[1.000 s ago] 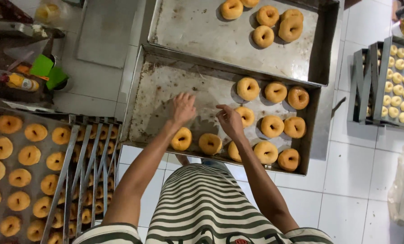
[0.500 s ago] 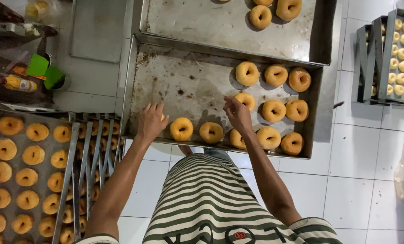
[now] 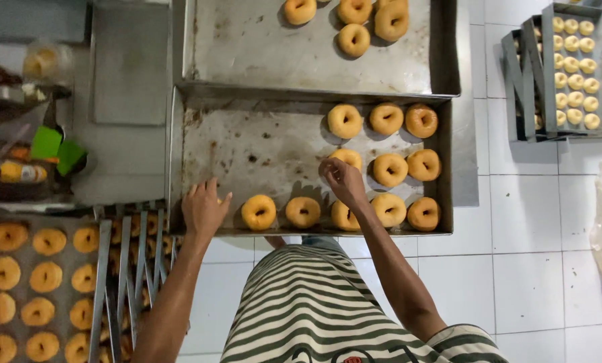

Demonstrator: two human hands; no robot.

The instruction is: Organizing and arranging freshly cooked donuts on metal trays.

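Far left: a rack tray carries rows of golden ring doughnuts, with more trays stacked on edge beside it.

Left hand: palm down, fingers spread and loose, resting at the near rim of the middle metal tray. It grips nothing. The nearest doughnut lies just to its right, not touching the hand.

That doughnut: round, golden yellow, darker at the edge, small centre hole, lying flat in the tray's front row. The tray floor around it is bare metal with brown baked-on specks.

Right hand: fingers curled downward over the second row, fingertips at a doughnut that is partly hidden by the hand. Whether it is actually pinched cannot be told.

Further right: remaining doughnuts sit in three rows. A second tray lies beyond. Far right, a rack holds small pale dough pieces.
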